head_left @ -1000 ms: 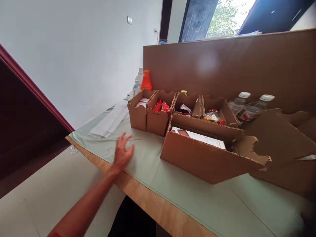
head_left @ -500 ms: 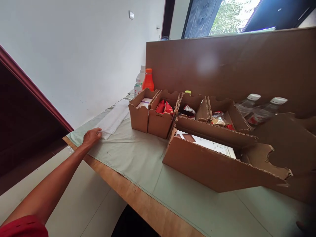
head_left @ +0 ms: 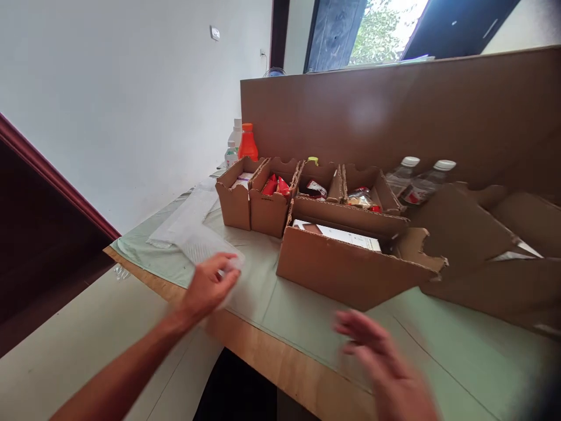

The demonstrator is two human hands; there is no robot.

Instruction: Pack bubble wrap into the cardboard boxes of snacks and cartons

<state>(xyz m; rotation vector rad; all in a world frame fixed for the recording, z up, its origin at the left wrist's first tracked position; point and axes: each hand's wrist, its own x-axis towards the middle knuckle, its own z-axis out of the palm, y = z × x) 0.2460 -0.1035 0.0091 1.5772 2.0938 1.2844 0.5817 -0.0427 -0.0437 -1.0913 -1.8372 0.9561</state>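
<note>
My left hand [head_left: 213, 285] pinches the near end of a clear bubble wrap bag [head_left: 204, 244] above the table's front part. The bag stretches back from my fingers toward more bubble wrap [head_left: 175, 221] lying flat on the left of the table. My right hand [head_left: 379, 356], blurred by motion, is over the front of the table with its fingers apart and nothing in them. Just beyond it stands a long cardboard bin [head_left: 337, 266] with a white box [head_left: 346, 235] inside.
Smaller cardboard bins [head_left: 234, 207] stand in a row behind, holding red packets [head_left: 275, 185] and other packages. An orange bottle [head_left: 248, 143] stands at the back left, clear bottles [head_left: 432, 178] at the back right. A tall cardboard panel [head_left: 333, 117] closes off the back.
My left hand has moved right and nearer, drawing a bubble wrap bag off the flat pile. My right hand has come into view at the lower right. The view has shifted slightly right.
</note>
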